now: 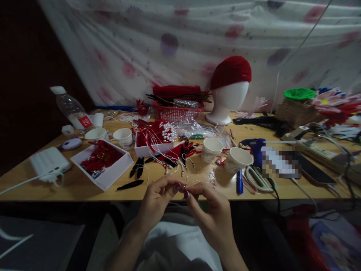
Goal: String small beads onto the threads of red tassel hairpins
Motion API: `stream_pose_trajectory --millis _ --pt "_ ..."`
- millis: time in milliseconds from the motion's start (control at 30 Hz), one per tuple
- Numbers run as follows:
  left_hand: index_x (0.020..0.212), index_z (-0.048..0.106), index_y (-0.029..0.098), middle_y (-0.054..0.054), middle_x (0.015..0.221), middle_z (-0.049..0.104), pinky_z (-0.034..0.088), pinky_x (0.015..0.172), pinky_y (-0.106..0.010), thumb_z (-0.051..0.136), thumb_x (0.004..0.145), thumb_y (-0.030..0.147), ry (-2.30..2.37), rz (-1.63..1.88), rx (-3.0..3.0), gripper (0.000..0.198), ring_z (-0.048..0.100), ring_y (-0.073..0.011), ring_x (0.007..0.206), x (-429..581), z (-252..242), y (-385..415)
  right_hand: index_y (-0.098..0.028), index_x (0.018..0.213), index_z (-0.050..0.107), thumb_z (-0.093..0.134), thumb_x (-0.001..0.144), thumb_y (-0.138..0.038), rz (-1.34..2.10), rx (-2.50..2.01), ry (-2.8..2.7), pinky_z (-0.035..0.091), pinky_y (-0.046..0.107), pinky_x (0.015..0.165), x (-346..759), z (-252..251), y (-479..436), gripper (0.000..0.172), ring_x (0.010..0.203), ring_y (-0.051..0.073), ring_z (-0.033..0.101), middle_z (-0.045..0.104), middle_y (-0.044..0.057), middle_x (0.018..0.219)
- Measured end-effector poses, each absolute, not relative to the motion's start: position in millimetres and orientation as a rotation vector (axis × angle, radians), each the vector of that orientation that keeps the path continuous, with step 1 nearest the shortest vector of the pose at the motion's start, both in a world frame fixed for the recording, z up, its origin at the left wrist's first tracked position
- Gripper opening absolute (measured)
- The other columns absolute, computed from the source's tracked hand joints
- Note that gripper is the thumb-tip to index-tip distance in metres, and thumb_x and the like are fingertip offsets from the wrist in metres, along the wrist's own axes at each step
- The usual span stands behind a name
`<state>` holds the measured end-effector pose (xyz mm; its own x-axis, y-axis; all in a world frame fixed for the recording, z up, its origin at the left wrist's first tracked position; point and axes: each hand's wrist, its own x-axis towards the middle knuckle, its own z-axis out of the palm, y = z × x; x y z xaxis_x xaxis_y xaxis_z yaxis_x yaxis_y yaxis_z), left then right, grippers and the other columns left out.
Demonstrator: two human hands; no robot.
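My left hand (158, 197) and my right hand (211, 206) meet at the table's front edge, thumbs and forefingers pinched together. Between the fingertips is something tiny that I cannot make out; a thin white string (176, 204) shows just below them. Beyond my fingers lie white strings with bead ends (182, 171), trailing from red fuzzy pieces with white pearl beads (168, 131) in and around a small white box (153, 149). Flat black fuzzy petals (130, 184) lie left of my left hand.
Paper cups (238, 160), a blue marker (239, 183), scissors (259, 180) and a blue glue gun (257, 150) stand or lie to the right. At left are an open white box (112, 177), a white charger (50, 163) and a bottle (72, 109). Behind are a red basket (178, 113) and a foam head (228, 98).
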<state>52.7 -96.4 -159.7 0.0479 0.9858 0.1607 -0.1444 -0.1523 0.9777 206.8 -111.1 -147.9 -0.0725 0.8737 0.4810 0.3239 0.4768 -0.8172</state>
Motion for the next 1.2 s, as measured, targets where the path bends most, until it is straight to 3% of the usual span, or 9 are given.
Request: stream_pose_trajectory --millis 167,367,500,800,1200 --pt "0.085 0.079 0.025 -0.001 0.082 0.070 0.048 0.075 -0.020 0.071 0.086 0.033 0.906 1.386 1.310 0.011 0.062 -0.0134 0.081 53 -159 -98 -0.019 0.078 0.069 0.064 0.086 -0.017 0.632 -1.026 -1.618 0.047 0.020 0.059 205 -147 -111 0.010 0.062 0.012 0.062 0.068 -0.001 0.068" --pt "0.078 0.079 0.025 0.000 0.079 0.066 0.048 0.069 -0.017 0.079 0.078 0.029 0.833 1.443 1.175 0.004 0.061 -0.0109 0.077 52 -165 -95 -0.019 0.087 0.072 0.063 0.088 -0.016 0.669 -0.987 -1.645 0.049 0.022 0.064 205 -150 -110 0.010 0.069 0.014 0.065 0.072 0.001 0.076" --pt "0.075 0.078 0.025 0.001 0.079 0.063 0.048 0.069 -0.016 0.082 0.075 0.026 0.832 1.479 1.107 0.004 0.059 -0.0099 0.076 51 -172 -92 -0.019 0.089 0.071 0.062 0.090 -0.016 0.685 -0.952 -1.665 0.049 0.023 0.064 207 -153 -108 0.010 0.070 0.014 0.065 0.072 0.001 0.077" --pt "0.070 0.074 0.022 0.001 0.075 0.057 0.042 0.062 -0.018 0.074 0.082 0.027 1.061 1.581 1.365 0.013 0.053 -0.0106 0.071 54 -168 -101 -0.020 0.092 0.072 0.061 0.092 -0.019 0.772 -0.953 -1.700 0.048 0.023 0.065 207 -155 -107 0.011 0.071 0.014 0.066 0.073 0.002 0.079" --pt "0.074 0.064 0.020 0.001 0.076 0.058 0.044 0.068 -0.021 0.062 0.090 0.019 1.277 1.634 1.650 0.017 0.056 -0.0127 0.074 58 -169 -100 -0.020 0.093 0.074 0.060 0.093 -0.024 0.886 -0.953 -1.631 0.050 0.021 0.066 201 -160 -101 0.015 0.074 0.014 0.068 0.075 0.002 0.081"
